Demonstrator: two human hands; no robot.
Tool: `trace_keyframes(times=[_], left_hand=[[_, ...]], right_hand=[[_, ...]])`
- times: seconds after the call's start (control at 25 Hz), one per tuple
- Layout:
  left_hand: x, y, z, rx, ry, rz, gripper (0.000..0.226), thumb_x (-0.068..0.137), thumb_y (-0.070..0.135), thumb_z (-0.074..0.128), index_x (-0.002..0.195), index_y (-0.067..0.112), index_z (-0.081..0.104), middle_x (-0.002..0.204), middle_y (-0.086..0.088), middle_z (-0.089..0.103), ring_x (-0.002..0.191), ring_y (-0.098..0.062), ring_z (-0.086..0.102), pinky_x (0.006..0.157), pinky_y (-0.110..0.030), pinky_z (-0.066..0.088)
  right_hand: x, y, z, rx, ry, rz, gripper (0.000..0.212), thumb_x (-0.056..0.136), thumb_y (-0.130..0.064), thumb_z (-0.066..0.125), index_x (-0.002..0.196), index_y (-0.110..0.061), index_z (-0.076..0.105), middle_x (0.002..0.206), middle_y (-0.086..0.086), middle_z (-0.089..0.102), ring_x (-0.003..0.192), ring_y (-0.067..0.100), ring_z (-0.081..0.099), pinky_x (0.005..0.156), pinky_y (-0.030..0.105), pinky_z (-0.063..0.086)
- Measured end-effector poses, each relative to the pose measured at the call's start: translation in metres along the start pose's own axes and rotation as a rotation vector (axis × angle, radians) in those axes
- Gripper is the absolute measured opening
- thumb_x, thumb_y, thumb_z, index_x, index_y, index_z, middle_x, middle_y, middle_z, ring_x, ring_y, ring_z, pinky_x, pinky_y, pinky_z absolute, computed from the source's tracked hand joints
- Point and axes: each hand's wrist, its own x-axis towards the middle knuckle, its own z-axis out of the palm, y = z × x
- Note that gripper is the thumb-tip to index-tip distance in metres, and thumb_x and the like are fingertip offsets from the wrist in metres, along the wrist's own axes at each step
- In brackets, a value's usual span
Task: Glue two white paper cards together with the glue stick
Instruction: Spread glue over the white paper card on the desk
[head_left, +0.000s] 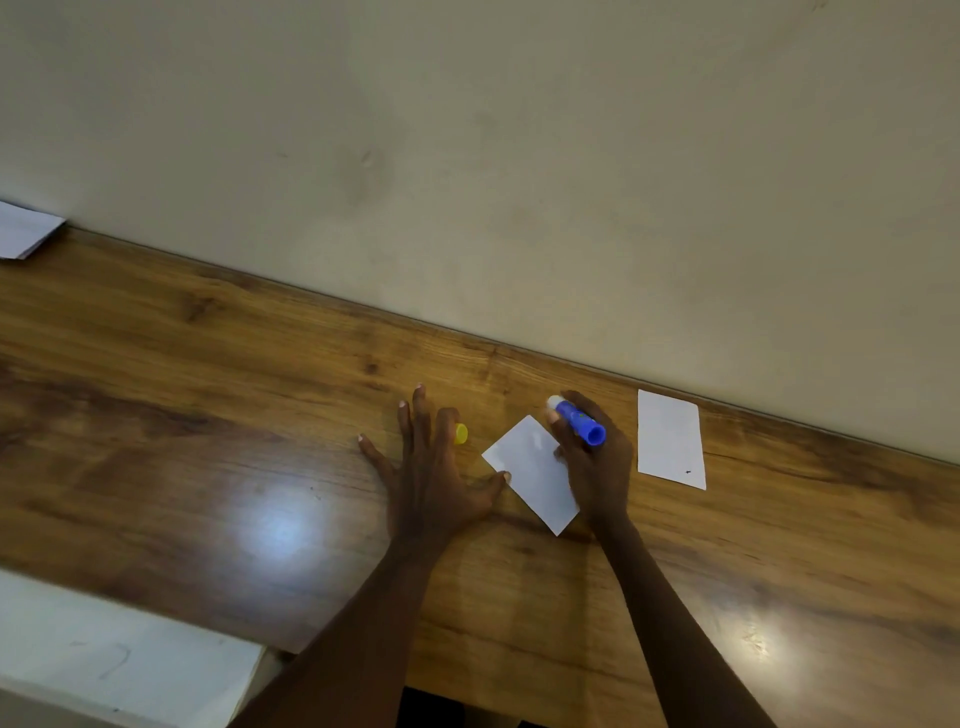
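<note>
Glossy wood-grain table (208, 415) with two light glares, against a plain cream wall (519, 156).

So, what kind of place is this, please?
Probably a desk at home or in an office, set against a plain wall. The wooden tabletop holds only craft things: two white cards and a glue stick in the right hand.
</note>
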Motion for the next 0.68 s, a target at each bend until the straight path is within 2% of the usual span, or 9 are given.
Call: trace_keyframes(times=[0.08,0.16,0.24,0.36,0.52,0.68], left_hand=[[0.0,0.0,0.0,0.007,0.007,0.002,0.081,0.059,0.064,0.066,0.122,0.022,0.037,0.156,-0.011,0.012,0.144,-0.034,0.006,0.104,-0.07,-0.006],[0.001,0.0,0.0,0.007,0.008,0.008,0.082,0.059,0.064,0.067,0.123,0.02,0.038,0.156,-0.012,0.014,0.143,-0.035,0.008,0.104,-0.071,-0.004],[0.0,0.0,0.0,0.007,0.014,0.014,0.082,0.059,0.063,0.066,0.123,0.019,0.039,0.155,-0.012,0.016,0.143,-0.035,0.009,0.104,-0.071,-0.004],[-0.001,0.0,0.0,-0.024,0.043,0.022,0.075,0.065,0.06,0.066,0.122,0.017,0.043,0.154,-0.014,0.019,0.142,-0.036,0.012,0.104,-0.071,-0.004],[0.0,-0.001,0.001,-0.033,0.04,0.015,0.075,0.065,0.061,0.066,0.121,0.017,0.043,0.155,-0.014,0.017,0.143,-0.035,0.01,0.103,-0.07,-0.006],[0.001,-0.001,0.002,-0.032,0.027,0.004,0.073,0.063,0.063,0.065,0.117,0.02,0.04,0.155,-0.013,0.016,0.143,-0.035,0.009,0.103,-0.071,-0.005]], right_hand=[[-0.023,0.002,-0.001,-0.133,0.086,-0.002,0.04,0.081,-0.001,0.06,0.119,-0.004,0.051,0.102,0.018,0.067,0.082,0.029,0.063,0.077,0.03,0.048],[-0.046,0.004,0.005,-0.355,0.006,0.011,0.044,0.078,-0.003,0.063,0.119,-0.008,0.051,0.111,0.02,0.066,0.094,0.031,0.062,0.085,0.037,0.047],[-0.056,0.004,0.012,-0.456,-0.119,-0.035,0.045,0.079,-0.009,0.064,0.121,-0.011,0.049,0.124,0.016,0.06,0.111,0.03,0.056,0.098,0.042,0.042],[-0.045,0.002,0.004,-0.425,-0.297,-0.065,0.049,0.079,-0.011,0.065,0.123,-0.015,0.045,0.132,0.011,0.053,0.118,0.026,0.05,0.101,0.038,0.04],[-0.01,0.003,-0.03,-0.495,-0.61,-0.183,0.043,0.079,-0.007,0.063,0.116,-0.019,0.045,0.127,0.012,0.054,0.102,0.02,0.054,0.088,0.023,0.039],[0.021,-0.002,-0.043,-0.622,-0.837,-0.332,0.04,0.082,-0.004,0.059,0.118,-0.015,0.046,0.127,0.014,0.053,0.105,0.029,0.055,0.083,0.021,0.037]])
